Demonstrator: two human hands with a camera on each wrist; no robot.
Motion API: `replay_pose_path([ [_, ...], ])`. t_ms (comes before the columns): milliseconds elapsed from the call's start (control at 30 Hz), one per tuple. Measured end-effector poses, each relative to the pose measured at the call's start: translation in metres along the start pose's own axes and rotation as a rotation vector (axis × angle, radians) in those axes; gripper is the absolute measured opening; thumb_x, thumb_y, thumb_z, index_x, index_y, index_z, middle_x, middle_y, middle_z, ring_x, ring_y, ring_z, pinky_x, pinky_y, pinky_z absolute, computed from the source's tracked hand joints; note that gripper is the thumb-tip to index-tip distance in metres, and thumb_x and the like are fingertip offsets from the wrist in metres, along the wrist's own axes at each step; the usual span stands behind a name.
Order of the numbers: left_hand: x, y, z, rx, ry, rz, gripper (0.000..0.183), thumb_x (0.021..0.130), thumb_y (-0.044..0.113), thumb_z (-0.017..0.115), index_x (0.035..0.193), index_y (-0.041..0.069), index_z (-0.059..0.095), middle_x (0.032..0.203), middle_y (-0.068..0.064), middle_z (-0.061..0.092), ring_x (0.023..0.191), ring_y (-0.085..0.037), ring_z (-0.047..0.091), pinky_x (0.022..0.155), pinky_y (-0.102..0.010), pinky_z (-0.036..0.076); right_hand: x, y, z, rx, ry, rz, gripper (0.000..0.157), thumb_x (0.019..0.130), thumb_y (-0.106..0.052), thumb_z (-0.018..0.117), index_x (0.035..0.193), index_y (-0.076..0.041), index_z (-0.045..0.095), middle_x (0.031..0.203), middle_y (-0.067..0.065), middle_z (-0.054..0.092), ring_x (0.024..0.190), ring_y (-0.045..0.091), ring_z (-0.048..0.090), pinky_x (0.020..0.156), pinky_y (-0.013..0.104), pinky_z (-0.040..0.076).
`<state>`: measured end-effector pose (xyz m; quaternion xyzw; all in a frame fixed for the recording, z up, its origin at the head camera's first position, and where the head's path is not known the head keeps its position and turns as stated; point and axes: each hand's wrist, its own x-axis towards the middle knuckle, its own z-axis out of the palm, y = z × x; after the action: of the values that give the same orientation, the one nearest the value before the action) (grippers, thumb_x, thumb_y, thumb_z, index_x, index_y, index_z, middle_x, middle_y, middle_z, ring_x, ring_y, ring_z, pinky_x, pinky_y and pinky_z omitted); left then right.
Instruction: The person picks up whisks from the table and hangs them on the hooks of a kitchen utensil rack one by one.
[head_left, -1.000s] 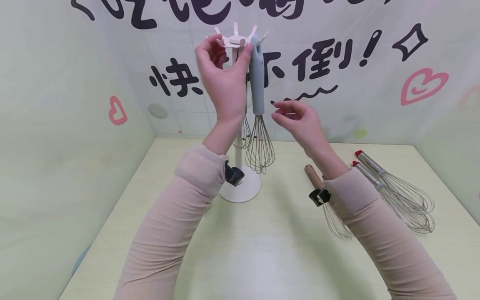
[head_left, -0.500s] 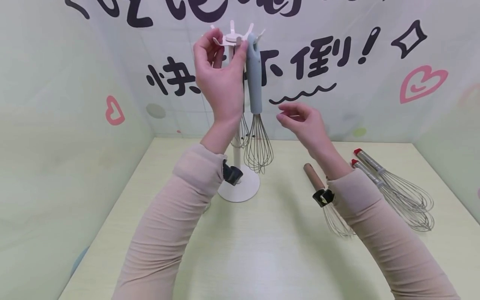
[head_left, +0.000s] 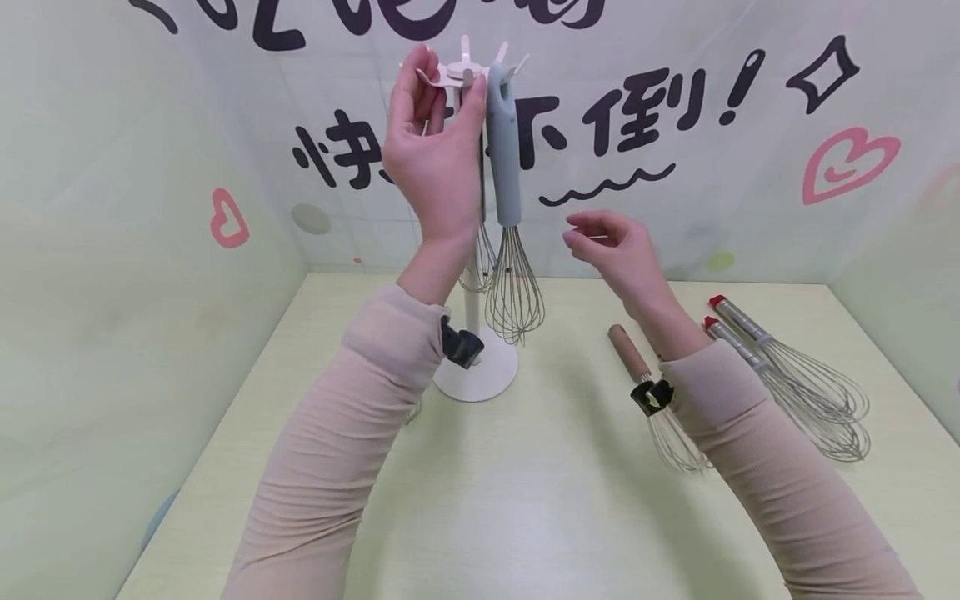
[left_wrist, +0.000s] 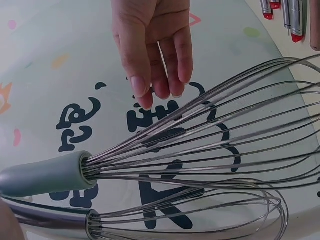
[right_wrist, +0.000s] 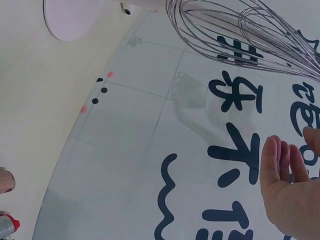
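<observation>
Head view: gripping the hooked top of a white rack with the left hand, fingers bent round one side and thumb pressed to the front, probably to stop it turning or tipping. Holding nothing with the right hand, its fingers loosely bent, a small gap left to the thumb, well apart from the rack. Find the blue-handled whisk beside the left thumb, handle uppermost, seemingly hung by its end hole so as to let the wires dangle freely. See just behind it a slimmer metal-handled whisk, shiny against the matte, plastic-looking blue. Note the rack's flat round base, set toward the back edge of the table, presumably broad for stability. Find two red-tipped whisks near the table's right edge, laid side by side with thin wire balloons overlapping. Spot left of them a brown, wood-look-handled whisk, partly hidden by the right sleeve.
</observation>
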<state>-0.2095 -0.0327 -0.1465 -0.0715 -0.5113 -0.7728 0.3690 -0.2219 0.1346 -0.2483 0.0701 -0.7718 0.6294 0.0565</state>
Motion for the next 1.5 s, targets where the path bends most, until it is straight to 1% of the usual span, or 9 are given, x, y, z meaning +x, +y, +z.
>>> replay_pose_path([
  [200,0.005,-0.001,-0.006,-0.012,-0.024,-0.025,0.057,0.079,-0.007,0.071,0.133,-0.005,0.051,0.132,-0.017,0.059,0.114,-0.015,0.06,0.098,-0.008,0.046,-0.002,0.002,-0.002,-0.003,-0.004,0.011,0.035,0.092,-0.013,0.062,0.124,0.001,0.058,0.095,-0.01,0.061,0.085,-0.001,0.06,0.082,0.012,0.053],
  [467,0.01,-0.004,-0.009,0.011,-0.042,-0.007,0.056,0.08,-0.006,0.07,0.133,-0.005,0.051,0.133,-0.017,0.059,0.116,-0.017,0.06,0.098,-0.009,0.046,-0.004,0.005,-0.007,-0.046,0.001,0.042,0.036,0.094,-0.017,0.06,0.126,-0.002,0.057,0.099,-0.009,0.06,0.087,0.001,0.06,0.085,0.012,0.053],
  [667,0.016,-0.007,-0.013,-0.003,-0.062,-0.013,0.056,0.08,-0.007,0.069,0.133,-0.005,0.05,0.133,-0.017,0.059,0.116,-0.018,0.059,0.099,-0.01,0.046,-0.007,0.007,-0.013,-0.078,0.001,0.069,0.039,0.093,-0.023,0.061,0.128,-0.004,0.057,0.101,-0.009,0.06,0.087,0.0,0.06,0.089,0.016,0.052],
  [933,0.029,-0.018,-0.016,-0.044,-0.088,-0.015,0.056,0.08,-0.007,0.068,0.134,-0.004,0.051,0.129,-0.018,0.06,0.113,-0.016,0.061,0.098,-0.012,0.047,-0.005,0.015,-0.02,-0.108,0.007,0.087,0.039,0.094,-0.022,0.06,0.128,-0.003,0.056,0.103,-0.008,0.06,0.087,-0.002,0.06,0.084,0.009,0.052],
  [1067,0.032,-0.021,-0.018,-0.064,-0.104,-0.02,0.056,0.08,-0.008,0.068,0.133,-0.004,0.051,0.128,-0.019,0.06,0.112,-0.015,0.061,0.099,-0.012,0.048,-0.004,0.018,-0.024,-0.114,0.005,0.11,0.041,0.094,-0.024,0.06,0.129,-0.003,0.055,0.106,-0.006,0.06,0.09,-0.002,0.06,0.091,0.014,0.052],
  [1100,0.032,-0.02,-0.018,-0.064,-0.108,-0.022,0.056,0.08,-0.008,0.068,0.133,-0.004,0.051,0.128,-0.019,0.06,0.112,-0.015,0.061,0.099,-0.012,0.048,-0.004,0.018,-0.026,-0.116,0.004,0.117,0.042,0.094,-0.025,0.06,0.13,-0.004,0.055,0.107,-0.007,0.06,0.09,-0.002,0.059,0.094,0.017,0.051],
  [1267,0.029,-0.01,-0.018,-0.052,-0.123,-0.059,0.055,0.081,-0.008,0.065,0.134,-0.005,0.05,0.129,-0.02,0.059,0.114,-0.017,0.06,0.099,-0.012,0.047,-0.003,0.024,-0.032,-0.13,0.013,0.119,0.042,0.095,-0.024,0.059,0.13,-0.003,0.054,0.103,-0.01,0.06,0.087,-0.003,0.059,0.095,0.018,0.051],
  [1333,0.029,-0.006,-0.019,-0.046,-0.124,-0.073,0.055,0.082,-0.008,0.064,0.134,-0.004,0.05,0.129,-0.02,0.059,0.115,-0.018,0.059,0.098,-0.011,0.047,-0.002,0.027,-0.034,-0.144,0.015,0.114,0.042,0.095,-0.024,0.059,0.13,-0.001,0.053,0.101,-0.012,0.059,0.086,-0.004,0.059,0.09,0.013,0.052],
  [1500,0.033,-0.008,-0.02,-0.055,-0.126,-0.086,0.054,0.083,-0.008,0.064,0.135,-0.004,0.049,0.129,-0.019,0.059,0.113,-0.017,0.06,0.097,-0.011,0.048,-0.001,0.033,-0.04,-0.161,0.017,0.123,0.045,0.095,-0.026,0.058,0.132,0.0,0.051,0.101,-0.012,0.058,0.085,-0.005,0.058,0.088,0.012,0.051],
])
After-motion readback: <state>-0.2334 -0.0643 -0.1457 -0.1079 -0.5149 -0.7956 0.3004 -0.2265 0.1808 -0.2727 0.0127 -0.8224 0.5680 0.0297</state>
